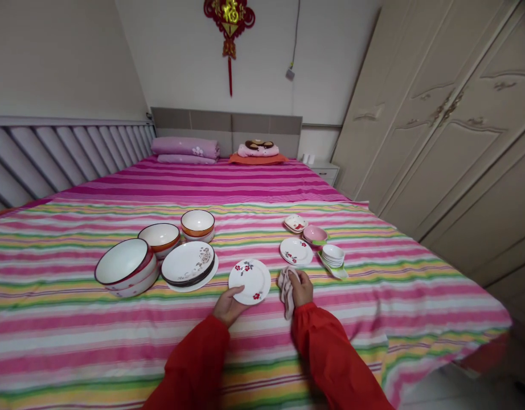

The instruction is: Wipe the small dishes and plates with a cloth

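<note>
My left hand grips a small white plate with red flowers by its near left rim, thumb on top. A crumpled pale pink cloth is bunched in my right hand, just right of the plate and apart from it. Beyond the cloth lie similar flowered plates, stacked. Left of the held plate sits a stack of larger dark-edged plates, with a white one at the bottom.
On the striped sheet, large bowls and orange-banded bowls stand at left. To the right are a pink bowl, small rectangular dishes and stacked little white bowls on a green-edged dish. A wardrobe flanks the bed.
</note>
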Demonstrator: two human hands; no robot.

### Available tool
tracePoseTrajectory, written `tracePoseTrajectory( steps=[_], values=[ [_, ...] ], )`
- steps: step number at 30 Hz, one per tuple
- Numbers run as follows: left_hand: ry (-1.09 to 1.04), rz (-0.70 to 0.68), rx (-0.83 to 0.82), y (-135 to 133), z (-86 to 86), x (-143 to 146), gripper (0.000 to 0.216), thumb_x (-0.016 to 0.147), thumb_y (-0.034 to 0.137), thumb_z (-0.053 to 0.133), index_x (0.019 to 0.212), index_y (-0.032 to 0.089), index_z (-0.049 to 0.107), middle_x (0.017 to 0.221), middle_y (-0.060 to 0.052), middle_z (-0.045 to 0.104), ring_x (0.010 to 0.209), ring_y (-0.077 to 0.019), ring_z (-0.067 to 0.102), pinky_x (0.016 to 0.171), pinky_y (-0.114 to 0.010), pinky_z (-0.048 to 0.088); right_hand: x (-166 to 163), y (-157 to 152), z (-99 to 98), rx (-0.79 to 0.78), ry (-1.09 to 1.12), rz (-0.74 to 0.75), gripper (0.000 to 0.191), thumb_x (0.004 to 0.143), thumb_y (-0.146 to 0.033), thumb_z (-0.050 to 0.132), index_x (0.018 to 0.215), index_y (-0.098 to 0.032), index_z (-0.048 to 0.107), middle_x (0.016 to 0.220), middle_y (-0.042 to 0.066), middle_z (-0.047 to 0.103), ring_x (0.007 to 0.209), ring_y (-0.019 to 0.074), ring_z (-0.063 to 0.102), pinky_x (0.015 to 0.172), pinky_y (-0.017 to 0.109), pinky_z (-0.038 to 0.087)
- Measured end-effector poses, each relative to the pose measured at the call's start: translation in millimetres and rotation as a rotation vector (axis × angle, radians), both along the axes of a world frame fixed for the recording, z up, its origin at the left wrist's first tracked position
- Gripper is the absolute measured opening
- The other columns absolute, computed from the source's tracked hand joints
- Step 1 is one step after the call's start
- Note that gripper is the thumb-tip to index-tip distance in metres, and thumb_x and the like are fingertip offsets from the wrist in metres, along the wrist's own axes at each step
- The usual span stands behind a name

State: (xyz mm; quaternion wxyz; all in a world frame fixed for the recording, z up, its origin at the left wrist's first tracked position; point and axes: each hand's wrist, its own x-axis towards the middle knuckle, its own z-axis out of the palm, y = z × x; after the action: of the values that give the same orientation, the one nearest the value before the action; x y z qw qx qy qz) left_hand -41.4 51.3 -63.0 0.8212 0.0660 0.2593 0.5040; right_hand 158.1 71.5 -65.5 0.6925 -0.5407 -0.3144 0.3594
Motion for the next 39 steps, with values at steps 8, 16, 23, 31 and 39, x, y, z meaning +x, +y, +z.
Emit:
tracePoseTrajectory(
  steps=[8,16,23,31,39],
  values=[
    [-0.084,-0.074,0.085,1.0,8.7,4.8,0.049,0.086,0.039,0.046,0.13,0.018,0.043,0.116,-0.014,0.063,0.115,-0.0296,0.052,0.1,-0.056,0.032,-39.1,0.8,27.7,0.13,-0.268,-0.014,0.03,0.065,-0.034,0.064,0.088,-0.015,0.06,0.09,0.006,0.064,0.087,0.0201,0.058,0.081,0.033,0.045],
    [-0.064,0.02,0.065,-1.4,18.4,12.0,0.045,0.09,0.04,0.036,0.123,0.012,0.05,0.108,-0.013,0.067,0.111,-0.0205,0.056,0.103,-0.036,0.035,-89.8,-33.3,-2.4,0.248,-1.156,0.398,0.057,0.073,-0.02,0.057,0.129,-0.011,0.047,0.138,0.016,0.042,0.129,0.0301,0.035,0.105,0.048,0.03],
    [-0.03,-0.049,-0.04,-1.7,12.6,4.0,0.062,0.079,0.063,0.039,0.097,0.008,0.062,0.086,-0.015,0.07,0.105,-0.0268,0.059,0.097,-0.04,0.042,-92.5,-48.2,6.1,0.333,-1.293,0.593,0.056,0.078,-0.018,0.051,0.133,-0.015,0.043,0.138,0.011,0.043,0.129,0.0236,0.036,0.105,0.042,0.033],
    [-0.119,0.045,0.13,3.8,5.9,11.1,0.049,0.089,0.047,0.034,0.126,0.018,0.048,0.114,-0.011,0.064,0.118,-0.0185,0.05,0.104,-0.035,0.033,-79.4,-16.2,9.6,0.202,-1.3,0.399,0.055,0.076,-0.011,0.047,0.131,-0.012,0.046,0.138,0.012,0.042,0.13,0.0285,0.034,0.105,0.047,0.031],
    [-0.066,-0.091,0.007,-0.5,9.9,6.2,0.064,0.082,0.062,0.031,0.112,0.012,0.057,0.096,-0.016,0.069,0.107,-0.0252,0.058,0.098,-0.04,0.039,-86.4,-67.7,-15.9,0.32,-1.254,0.441,0.053,0.076,-0.01,0.046,0.129,-0.009,0.048,0.134,0.015,0.047,0.128,0.0269,0.036,0.105,0.045,0.035]
  ],
)
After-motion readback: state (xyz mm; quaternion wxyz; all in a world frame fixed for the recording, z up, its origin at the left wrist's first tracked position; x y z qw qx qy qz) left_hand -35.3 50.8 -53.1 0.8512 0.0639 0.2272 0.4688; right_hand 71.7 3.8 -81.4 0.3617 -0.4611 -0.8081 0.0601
